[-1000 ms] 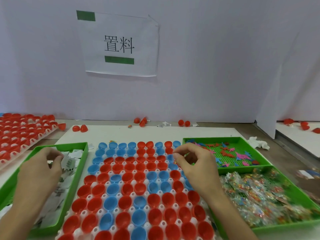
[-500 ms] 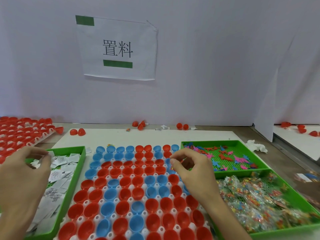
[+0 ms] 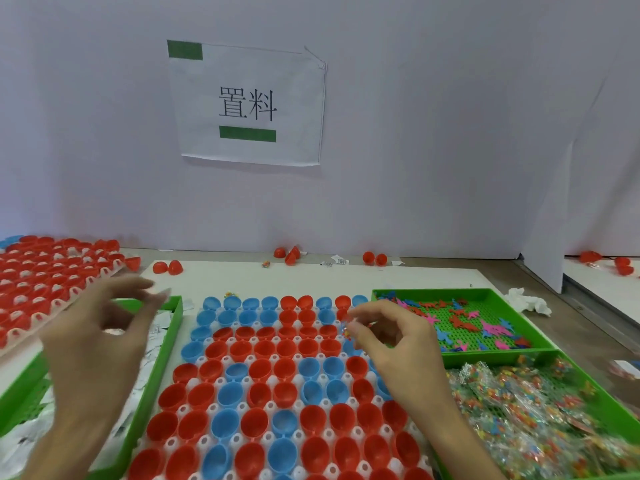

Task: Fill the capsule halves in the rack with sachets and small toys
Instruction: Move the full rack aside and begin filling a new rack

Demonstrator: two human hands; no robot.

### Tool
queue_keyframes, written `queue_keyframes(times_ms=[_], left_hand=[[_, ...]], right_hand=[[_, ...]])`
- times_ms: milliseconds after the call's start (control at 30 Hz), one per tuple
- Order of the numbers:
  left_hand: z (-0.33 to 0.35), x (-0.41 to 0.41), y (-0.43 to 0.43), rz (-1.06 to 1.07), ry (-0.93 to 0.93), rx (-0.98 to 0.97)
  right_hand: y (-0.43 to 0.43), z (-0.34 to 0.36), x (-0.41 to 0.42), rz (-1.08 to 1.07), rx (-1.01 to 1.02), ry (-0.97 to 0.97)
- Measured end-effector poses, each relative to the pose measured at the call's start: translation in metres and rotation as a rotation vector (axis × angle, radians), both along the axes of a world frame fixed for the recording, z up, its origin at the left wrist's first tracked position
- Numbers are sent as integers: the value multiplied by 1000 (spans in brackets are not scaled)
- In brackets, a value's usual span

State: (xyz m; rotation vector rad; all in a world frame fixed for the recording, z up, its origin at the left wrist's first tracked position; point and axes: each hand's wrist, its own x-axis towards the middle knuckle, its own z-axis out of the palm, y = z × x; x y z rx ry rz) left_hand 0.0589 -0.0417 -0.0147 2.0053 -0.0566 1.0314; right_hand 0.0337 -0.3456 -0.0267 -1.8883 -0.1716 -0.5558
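A white rack [image 3: 241,407] of open red and blue capsule halves [image 3: 266,348] fills the middle of the table. My left hand [image 3: 100,344] hovers over the green sachet tray [image 3: 169,344] at the rack's left edge, its fingertips pinching a small white sachet [image 3: 162,293] that is blurred. My right hand [image 3: 398,344] is over the rack's far right rows, thumb and forefinger closed on a tiny clear toy packet [image 3: 346,329] with coloured bits. More white sachets [image 3: 20,441] lie in the left tray.
Right of the rack, a green tray [image 3: 491,353] holds foam toy shapes [image 3: 485,327] in its far part and clear toy packets [image 3: 536,410] in its near part. A second rack of red capsules [image 3: 41,271] is at far left. Loose red halves [image 3: 287,255] lie by the wall. A white partition [image 3: 543,237] stands at right.
My left hand has risen out of the sachet tray with a sachet and moved toward the rack. My right hand stays over the rack's far right, still pinching.
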Motion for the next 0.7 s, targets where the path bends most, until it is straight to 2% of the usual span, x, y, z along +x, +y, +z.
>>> queue_keyframes(times_ms=[100,267,367,533,700], left_hand=[[21,-6,-41,-274,37,20],[20,1,-83,-659,301,-79],[13,-3,-95,-827,400,-127],[6,-8,-95,-982,488,-148],[4,-8,-90,-954,470,-219]], right_hand=[[2,4,-2,74,85,12],[11,9,-8,255,105,62],[20,7,-13,285,84,31],[22,6,-14,238,115,6],[25,5,-15,216,36,5]])
